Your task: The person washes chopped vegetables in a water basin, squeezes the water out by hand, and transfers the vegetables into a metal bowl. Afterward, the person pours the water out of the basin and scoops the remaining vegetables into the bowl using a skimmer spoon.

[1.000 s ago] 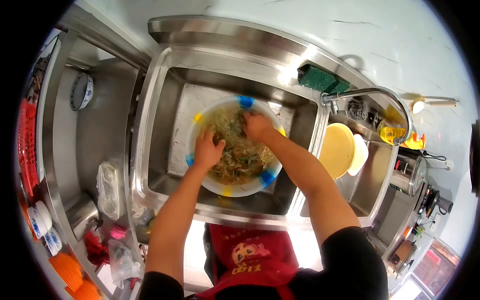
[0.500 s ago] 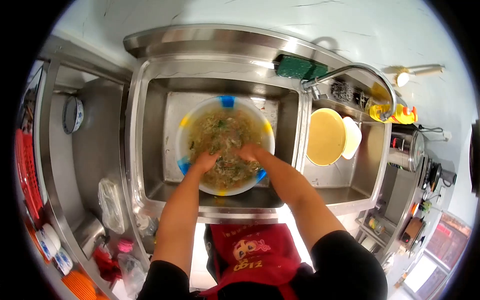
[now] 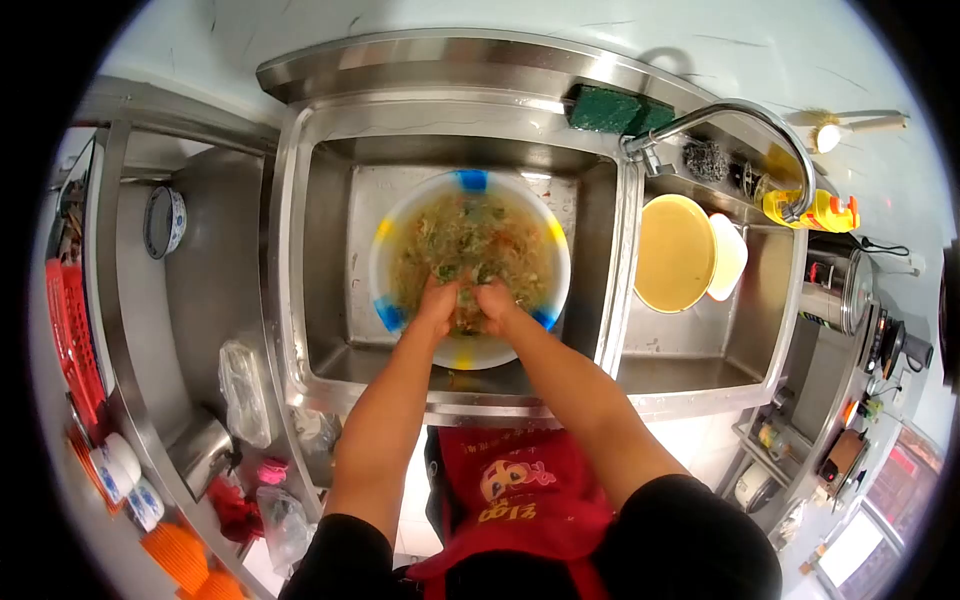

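Two bare hands, left hand (image 3: 437,305) and right hand (image 3: 494,303), sit close together in cloudy water inside a white basin (image 3: 560,282), which rests in a steel sink (image 3: 328,250). Their fingers are sunk among shredded greens (image 3: 472,228), so whether they are spread or gripping cannot be told; the murk blurs individual shreds and hides the basin's bottom.
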### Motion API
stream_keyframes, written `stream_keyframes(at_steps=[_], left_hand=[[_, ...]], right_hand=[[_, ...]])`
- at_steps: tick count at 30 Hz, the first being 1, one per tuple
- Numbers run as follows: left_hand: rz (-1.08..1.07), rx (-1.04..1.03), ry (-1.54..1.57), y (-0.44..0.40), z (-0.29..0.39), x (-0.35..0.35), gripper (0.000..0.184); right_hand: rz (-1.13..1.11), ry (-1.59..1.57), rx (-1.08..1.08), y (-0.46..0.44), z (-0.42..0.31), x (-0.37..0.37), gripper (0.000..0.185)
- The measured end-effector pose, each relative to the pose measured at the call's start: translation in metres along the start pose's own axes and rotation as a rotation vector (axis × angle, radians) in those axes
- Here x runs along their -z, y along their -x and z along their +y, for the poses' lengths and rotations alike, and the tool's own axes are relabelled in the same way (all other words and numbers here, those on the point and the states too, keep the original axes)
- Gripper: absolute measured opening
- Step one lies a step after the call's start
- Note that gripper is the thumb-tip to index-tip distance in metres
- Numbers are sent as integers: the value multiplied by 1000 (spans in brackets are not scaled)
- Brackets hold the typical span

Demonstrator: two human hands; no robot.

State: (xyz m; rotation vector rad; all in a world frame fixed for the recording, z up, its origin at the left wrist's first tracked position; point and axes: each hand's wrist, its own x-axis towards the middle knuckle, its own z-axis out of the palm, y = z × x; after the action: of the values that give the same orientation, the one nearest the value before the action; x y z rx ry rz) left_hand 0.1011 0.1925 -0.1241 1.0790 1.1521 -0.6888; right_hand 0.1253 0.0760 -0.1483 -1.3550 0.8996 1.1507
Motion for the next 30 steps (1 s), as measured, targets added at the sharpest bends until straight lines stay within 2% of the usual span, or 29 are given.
stream_keyframes(at_steps=[1, 2, 3, 4, 6, 7, 9, 10, 12, 13, 15, 17, 19, 20, 21, 24, 25, 26, 27, 29, 30], left_hand=[[-56, -99, 78, 1, 3, 0, 74], [-55, -101, 86, -7, 3, 0, 74], [35, -123, 10, -15, 3, -1, 69], [124, -140, -68, -20, 0, -1, 64], [103, -142, -42, -14, 3, -1, 60], [84, -145, -21, -6, 8, -3, 58], [109, -81, -53, 2, 17, -6, 61], [133, -22, -93, 3, 19, -7, 66], [184, -73, -93, -2, 13, -8, 72], [234, -126, -99, -5, 11, -7, 79], [231, -78, 1, 3, 19, -4, 84], [228, -27, 102, 5, 22, 2, 89], [60, -32, 167, -2, 23, 17, 91], [-50, -54, 95, -11, 15, 25, 87], [-47, -54, 99, -22, 7, 29, 87], [114, -161, -192, -30, -1, 32, 73], [119, -189, -170, -28, 0, 31, 65], [126, -221, -148, -28, 3, 29, 58], [128, -221, -147, -33, 4, 29, 58], [232, -184, -406, -46, 2, 28, 59], [234, -180, -404, -43, 8, 27, 59]], right_hand=[[-3, 8, -1, -3, -2, 1, 63], [-13, 46, 54, -5, -6, 4, 50], [-24, 84, 111, -1, -12, 4, 38], [-23, 91, 109, 4, -13, 4, 38], [-9, 63, 324, 15, -19, 4, 30], [-10, 71, 324, 6, -17, 5, 30], [157, 380, 414, -8, -14, 6, 45], [155, 385, 414, -13, -16, 7, 45], [257, 862, 593, -19, -20, 13, 71], [253, 865, 594, -7, -28, 12, 71], [157, 960, 436, 34, -51, 9, 82], [94, 964, 487, 35, -54, 16, 83], [32, 966, 544, 39, -61, 24, 85], [24, 1027, 593, 43, -64, 29, 82], [17, 1087, 645, 46, -68, 33, 80], [36, 1272, 695, 19, -72, 48, 79], [34, 1273, 695, 11, -67, 49, 79], [122, 1243, 758, 3, -64, 48, 80], [209, 1210, 816, 2, -64, 45, 88], [219, 1250, 794, -4, -65, 38, 92], [234, 1288, 780, -7, -69, 33, 97]])
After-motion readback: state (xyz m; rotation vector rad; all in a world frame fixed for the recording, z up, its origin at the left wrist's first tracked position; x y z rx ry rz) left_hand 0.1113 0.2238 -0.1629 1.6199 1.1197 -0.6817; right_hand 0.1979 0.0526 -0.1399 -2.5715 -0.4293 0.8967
